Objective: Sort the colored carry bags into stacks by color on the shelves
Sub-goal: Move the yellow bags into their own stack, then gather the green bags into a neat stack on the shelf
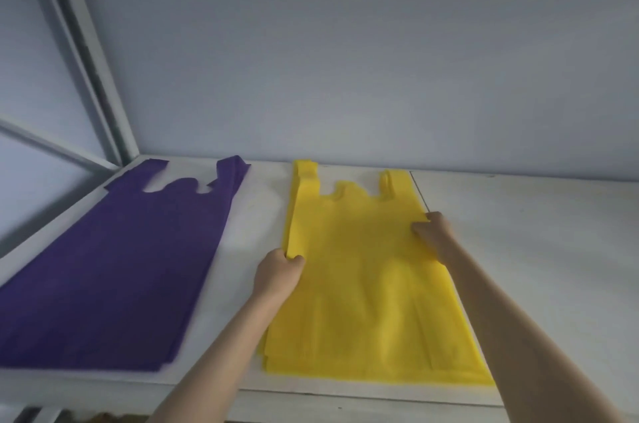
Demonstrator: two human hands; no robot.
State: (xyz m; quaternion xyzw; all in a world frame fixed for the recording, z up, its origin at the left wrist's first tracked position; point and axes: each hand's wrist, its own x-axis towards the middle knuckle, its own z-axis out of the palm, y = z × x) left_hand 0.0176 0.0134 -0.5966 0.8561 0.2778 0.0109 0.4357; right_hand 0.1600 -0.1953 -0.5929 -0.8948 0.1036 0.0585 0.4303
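Yellow bags [366, 284] stacked flat on the white shelf [518, 249], handles toward the back edge. Left hand [276, 275] pinches the stack's left edge between thumb and curled fingers; right hand [432, 232] grips its right edge likewise. Purple bags [121, 267] lie flat near the shelf's left edge, apart from the yellow.

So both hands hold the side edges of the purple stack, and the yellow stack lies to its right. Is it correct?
Not quite. In the head view the left hand and right hand hold the side edges of the yellow stack; the purple stack lies untouched to its left.
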